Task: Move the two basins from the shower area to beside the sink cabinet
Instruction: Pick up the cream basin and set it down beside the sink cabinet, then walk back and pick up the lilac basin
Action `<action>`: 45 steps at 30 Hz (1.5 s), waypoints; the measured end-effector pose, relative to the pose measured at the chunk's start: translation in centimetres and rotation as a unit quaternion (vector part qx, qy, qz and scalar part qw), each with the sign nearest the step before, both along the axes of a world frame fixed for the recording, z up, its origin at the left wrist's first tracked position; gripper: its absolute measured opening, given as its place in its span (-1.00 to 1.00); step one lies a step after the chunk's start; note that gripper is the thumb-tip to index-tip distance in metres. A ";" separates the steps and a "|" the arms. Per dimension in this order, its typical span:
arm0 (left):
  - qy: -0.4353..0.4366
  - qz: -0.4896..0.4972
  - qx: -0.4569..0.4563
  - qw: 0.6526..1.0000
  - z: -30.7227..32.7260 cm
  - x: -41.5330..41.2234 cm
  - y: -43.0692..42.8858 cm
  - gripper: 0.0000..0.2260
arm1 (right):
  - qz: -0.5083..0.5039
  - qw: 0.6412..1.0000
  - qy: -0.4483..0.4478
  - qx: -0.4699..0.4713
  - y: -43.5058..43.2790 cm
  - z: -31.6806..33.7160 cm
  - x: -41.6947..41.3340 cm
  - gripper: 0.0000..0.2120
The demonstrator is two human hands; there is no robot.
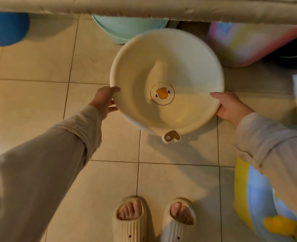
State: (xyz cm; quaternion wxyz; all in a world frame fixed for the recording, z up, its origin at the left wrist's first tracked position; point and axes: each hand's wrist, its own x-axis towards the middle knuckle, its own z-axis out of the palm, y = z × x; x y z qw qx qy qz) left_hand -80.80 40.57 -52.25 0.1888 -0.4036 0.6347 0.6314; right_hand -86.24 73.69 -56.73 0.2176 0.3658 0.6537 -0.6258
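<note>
A round white basin (pixel 187 63) with an orange duck print inside and a small brown hanging tab on its near rim is held above the tiled floor. My left hand (pixel 105 100) grips its left rim, thumb over the edge. On the opposite side, my right hand (pixel 231 107) grips the right rim. A light turquoise basin (pixel 126 30) stands on the floor just behind it, its far part hidden under a beige edge (pixel 144 9) that runs across the top of the view.
A blue round container (pixel 4 28) sits at the far left under the beige edge. A pastel rainbow-coloured object (pixel 245 44) stands at the back right. A yellow and blue object (pixel 259 206) is at the near right. My feet in cream slippers (pixel 154 220) stand on the tiles.
</note>
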 end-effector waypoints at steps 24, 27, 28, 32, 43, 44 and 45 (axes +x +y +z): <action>-0.343 -0.017 0.040 0.938 49.2 38.8 1.1 -0.89 | 0.291 0.910 -0.229 0.186 -0.3 52.4 39.2 -0.83; -0.305 0.030 0.030 0.951 52.6 39.0 1.3 -0.90 | 0.329 0.900 -0.227 0.173 0.9 54.2 36.9 -0.87; -0.294 0.057 0.026 0.954 53.3 39.3 1.3 -0.90 | 0.324 0.902 -0.240 0.152 1.4 54.5 35.8 -0.89; -0.229 0.202 0.032 0.952 55.0 41.2 2.0 -0.87 | 0.353 0.889 -0.254 0.143 2.0 54.7 30.5 -0.71; -0.280 0.509 0.086 0.809 52.4 55.2 11.3 -0.74 | 0.642 0.738 -0.129 0.161 -13.8 56.8 25.0 -0.85; -0.265 0.552 0.105 0.783 51.4 55.3 12.0 -0.68 | 0.674 0.713 -0.111 0.159 -16.1 57.1 25.3 -0.88; -0.200 0.613 0.165 0.747 51.3 55.3 13.0 -0.63 | 0.700 0.692 -0.092 0.151 -18.3 57.4 25.6 -0.90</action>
